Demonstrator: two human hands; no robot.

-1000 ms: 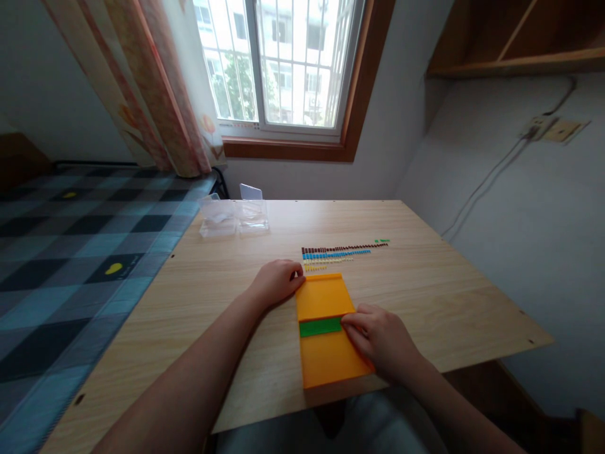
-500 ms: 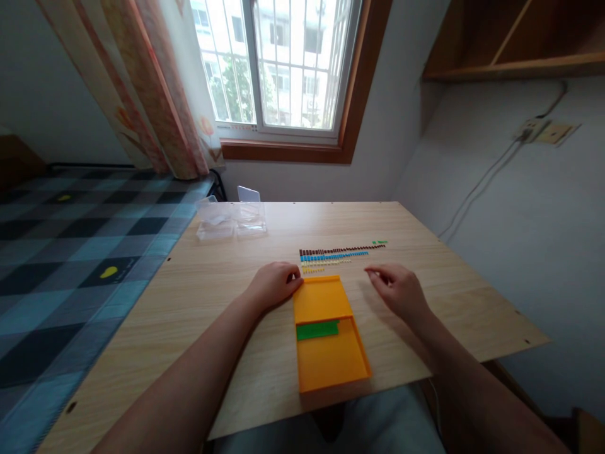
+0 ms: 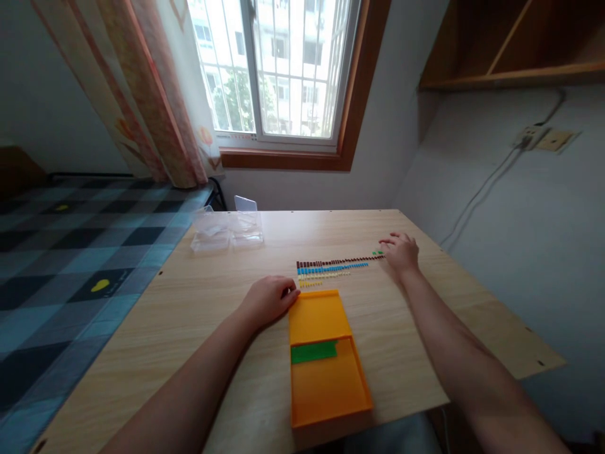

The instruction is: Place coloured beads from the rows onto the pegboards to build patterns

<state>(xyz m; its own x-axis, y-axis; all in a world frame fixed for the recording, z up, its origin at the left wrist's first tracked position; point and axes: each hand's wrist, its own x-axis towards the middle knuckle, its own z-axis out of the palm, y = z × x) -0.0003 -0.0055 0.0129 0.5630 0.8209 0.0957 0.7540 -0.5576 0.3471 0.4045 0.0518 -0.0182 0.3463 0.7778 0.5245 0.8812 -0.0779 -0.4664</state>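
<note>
My left hand lies on the table with its fingers curled, closed at the far left corner of an orange box. Inside the box's near compartment, a green strip of pieces runs along the divider. My right hand is farther off to the right, fingers apart, over the small green pieces; its fingertips partly cover them. Rows of tiny pieces stretch out beyond the box: a brown row, a blue row, a pale row and a short yellow row.
Clear plastic cases with raised lids stand at the table's back left. The wooden table meets a checked bed on the left. A window is ahead, and a cable hangs down the right wall.
My right hand has moved forward and right, from beside the rows to the green pieces, and its pinched fingers have opened. My left hand stays at the box corner. The view has tilted slightly up.
</note>
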